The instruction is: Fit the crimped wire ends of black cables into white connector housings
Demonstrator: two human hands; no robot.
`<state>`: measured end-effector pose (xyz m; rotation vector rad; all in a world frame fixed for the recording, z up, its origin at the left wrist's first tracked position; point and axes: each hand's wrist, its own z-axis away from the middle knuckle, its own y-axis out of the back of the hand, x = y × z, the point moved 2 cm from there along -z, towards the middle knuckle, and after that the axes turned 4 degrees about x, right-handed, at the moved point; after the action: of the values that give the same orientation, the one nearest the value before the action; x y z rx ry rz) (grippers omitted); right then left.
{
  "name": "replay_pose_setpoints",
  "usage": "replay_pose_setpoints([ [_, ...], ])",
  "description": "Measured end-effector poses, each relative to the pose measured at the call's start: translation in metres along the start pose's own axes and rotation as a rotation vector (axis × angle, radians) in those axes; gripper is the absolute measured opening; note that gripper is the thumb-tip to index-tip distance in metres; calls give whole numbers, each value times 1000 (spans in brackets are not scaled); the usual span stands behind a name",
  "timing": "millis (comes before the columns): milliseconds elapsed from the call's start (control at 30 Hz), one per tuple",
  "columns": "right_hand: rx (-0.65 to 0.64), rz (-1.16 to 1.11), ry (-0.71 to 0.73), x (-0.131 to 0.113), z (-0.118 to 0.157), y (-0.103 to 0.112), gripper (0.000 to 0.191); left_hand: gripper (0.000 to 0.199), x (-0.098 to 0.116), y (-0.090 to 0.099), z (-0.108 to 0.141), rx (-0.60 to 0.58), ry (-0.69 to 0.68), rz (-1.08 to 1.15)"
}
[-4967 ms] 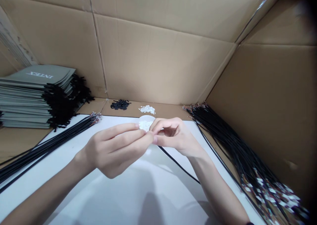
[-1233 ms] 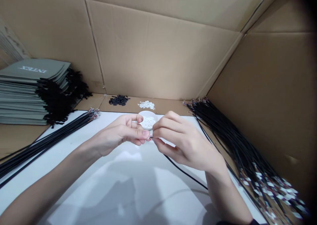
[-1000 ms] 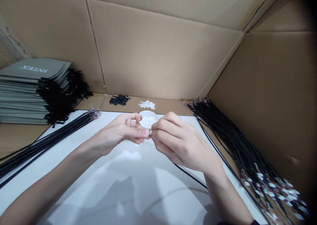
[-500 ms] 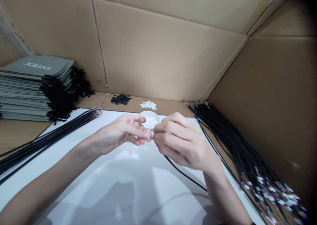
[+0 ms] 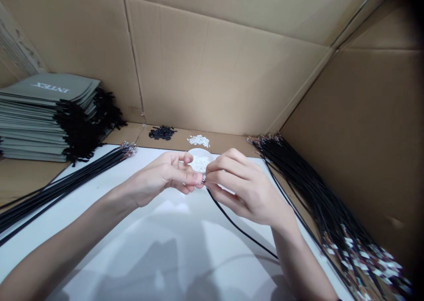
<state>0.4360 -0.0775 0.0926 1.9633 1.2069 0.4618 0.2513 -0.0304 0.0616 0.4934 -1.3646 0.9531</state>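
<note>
My left hand (image 5: pixel 162 179) and my right hand (image 5: pixel 243 188) meet fingertip to fingertip above a white table (image 5: pixel 139 252). My right hand pinches the end of a thin black cable (image 5: pixel 238 228) that trails back under my wrist. My left thumb and fingers press on a tiny piece at that cable end; the piece itself is hidden by my fingers. Just behind my fingertips sits a small white dish (image 5: pixel 198 159) holding several small white connectors.
A bundle of black cables (image 5: pixel 62 188) lies on the left, and a larger bundle with white connectors (image 5: pixel 327 217) runs along the right. Small heaps of black pieces (image 5: pixel 161 133) and white pieces (image 5: pixel 198 140) lie at the back. Stacked grey folders (image 5: pixel 43 115) stand far left. Cardboard walls surround everything.
Five seconds ago my fingers were over the dish. Since then both hands came nearer and stay pinched together; in the last half second the cable under my right hand shifted slightly left.
</note>
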Motion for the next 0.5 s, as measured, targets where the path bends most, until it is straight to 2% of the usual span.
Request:
replay_pose_setpoints([
  [133,-27,40,-31,-2,0,-4,16,41,3,-2,3,58,-77,-123],
  [300,-59,237,-27,-1,1,-12,21,44,8,-2,6,252,-242,-292],
  [333,-22,195,-46,1,1,-12,19,45,10,-2,7,265,-277,-289],
  [400,106,-29,-147,5,1,-12,12,47,13,-1,7,246,-327,-223],
  [500,249,-558,-420,13,1,-17,2,48,17,2,8,181,-369,-81],
])
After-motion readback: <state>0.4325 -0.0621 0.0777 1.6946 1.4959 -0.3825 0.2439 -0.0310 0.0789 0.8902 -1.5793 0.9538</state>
